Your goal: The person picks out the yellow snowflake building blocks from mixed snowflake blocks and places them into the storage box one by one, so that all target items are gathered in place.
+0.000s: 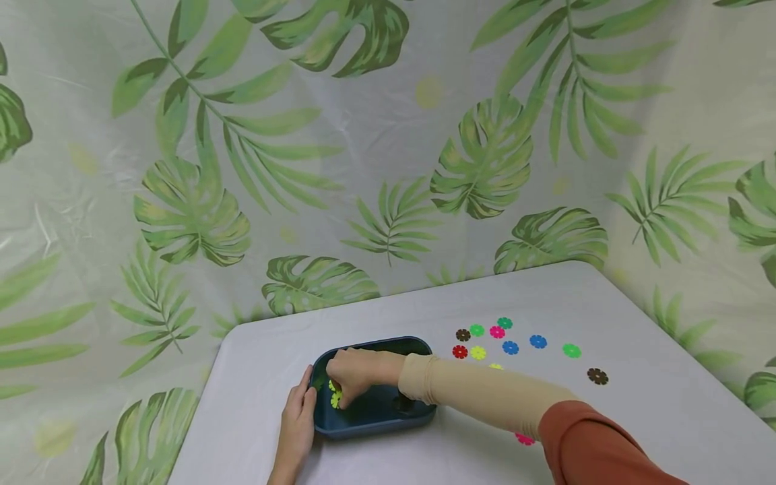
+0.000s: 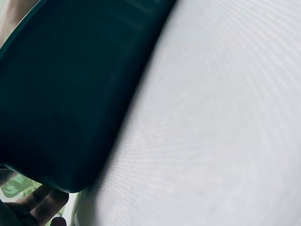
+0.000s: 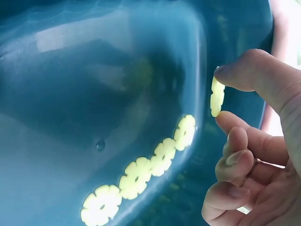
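Note:
A dark blue-green oval tub (image 1: 376,430) stands on the white table. My left hand (image 1: 296,417) rests against the outside of its left end, and in the left wrist view its fingers (image 2: 49,205) touch the tub's corner. Inside the tub, my right hand (image 1: 356,372) pinches a yellow flower-shaped disc (image 3: 217,97) between thumb and index finger, held on edge near the end wall. Several more yellow flower-shaped discs (image 3: 135,178) line up along the tub's curved inner edge. My right forearm crosses the tub's right end and hides part of it.
Right of the tub, loose flower discs lie on the table (image 1: 642,431): blue (image 1: 538,341), green (image 1: 572,350), brown (image 1: 597,376), red (image 1: 460,351), yellow (image 1: 478,352) and pink (image 1: 497,332). A pink disc (image 1: 525,439) shows below the right forearm. A leaf-patterned curtain (image 1: 388,155) hangs behind.

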A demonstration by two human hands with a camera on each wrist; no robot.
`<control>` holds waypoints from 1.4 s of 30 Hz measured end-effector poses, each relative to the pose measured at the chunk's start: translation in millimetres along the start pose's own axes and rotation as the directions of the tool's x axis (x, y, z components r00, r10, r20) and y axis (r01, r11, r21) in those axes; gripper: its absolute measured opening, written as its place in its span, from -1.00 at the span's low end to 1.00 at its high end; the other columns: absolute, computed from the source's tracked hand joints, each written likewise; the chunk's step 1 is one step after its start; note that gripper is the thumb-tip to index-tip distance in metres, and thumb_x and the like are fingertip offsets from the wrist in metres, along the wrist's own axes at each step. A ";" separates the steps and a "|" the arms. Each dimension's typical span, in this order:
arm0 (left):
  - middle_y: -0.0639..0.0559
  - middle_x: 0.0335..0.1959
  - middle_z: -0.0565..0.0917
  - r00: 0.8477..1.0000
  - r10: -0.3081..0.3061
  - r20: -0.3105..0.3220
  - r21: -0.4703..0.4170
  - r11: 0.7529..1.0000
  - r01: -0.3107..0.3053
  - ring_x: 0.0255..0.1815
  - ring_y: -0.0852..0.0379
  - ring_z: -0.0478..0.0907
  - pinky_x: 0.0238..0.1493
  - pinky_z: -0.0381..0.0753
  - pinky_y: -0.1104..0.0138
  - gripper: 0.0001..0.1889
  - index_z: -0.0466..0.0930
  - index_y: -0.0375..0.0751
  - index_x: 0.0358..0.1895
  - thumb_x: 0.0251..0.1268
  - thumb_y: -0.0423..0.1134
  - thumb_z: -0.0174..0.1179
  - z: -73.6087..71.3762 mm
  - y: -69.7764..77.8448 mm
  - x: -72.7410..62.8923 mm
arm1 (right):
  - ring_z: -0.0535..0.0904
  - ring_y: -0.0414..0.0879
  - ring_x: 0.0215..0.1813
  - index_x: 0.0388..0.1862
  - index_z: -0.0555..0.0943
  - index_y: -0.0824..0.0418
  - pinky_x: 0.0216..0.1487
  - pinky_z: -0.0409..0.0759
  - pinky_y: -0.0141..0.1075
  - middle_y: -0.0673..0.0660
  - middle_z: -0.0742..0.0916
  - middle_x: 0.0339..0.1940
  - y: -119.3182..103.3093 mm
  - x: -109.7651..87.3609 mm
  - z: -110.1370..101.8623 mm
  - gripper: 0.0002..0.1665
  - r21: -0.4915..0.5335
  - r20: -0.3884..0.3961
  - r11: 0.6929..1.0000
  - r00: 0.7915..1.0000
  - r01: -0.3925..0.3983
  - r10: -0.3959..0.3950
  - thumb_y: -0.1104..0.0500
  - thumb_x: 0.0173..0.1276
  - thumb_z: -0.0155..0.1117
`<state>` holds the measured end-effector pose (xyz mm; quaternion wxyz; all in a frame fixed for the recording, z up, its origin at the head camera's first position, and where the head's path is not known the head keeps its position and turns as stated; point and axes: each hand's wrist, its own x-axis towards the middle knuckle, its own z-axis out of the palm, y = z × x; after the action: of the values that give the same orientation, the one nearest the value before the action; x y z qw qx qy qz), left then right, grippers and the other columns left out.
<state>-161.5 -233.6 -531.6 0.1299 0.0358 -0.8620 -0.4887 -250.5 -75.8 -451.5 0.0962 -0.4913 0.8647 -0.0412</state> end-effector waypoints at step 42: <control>-0.10 0.00 0.58 0.999 0.033 -0.015 0.012 0.999 -0.033 -0.02 0.05 0.47 0.09 0.42 0.18 -0.51 0.30 -0.11 0.54 0.69 -0.11 -0.11 -1.3 -1.8 1.0 | 0.53 -0.33 -0.53 -0.48 0.71 0.05 -0.45 0.52 -0.46 -0.18 0.64 -0.58 3.1 19.5 25.4 -0.72 0.060 0.050 0.998 0.999 -0.013 0.009 -0.03 0.10 0.66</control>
<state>-162.3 -235.8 -532.2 0.1444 0.0261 -0.8642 -0.4813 -257.6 -90.4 -479.3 0.1328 -0.4843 0.8630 -0.0546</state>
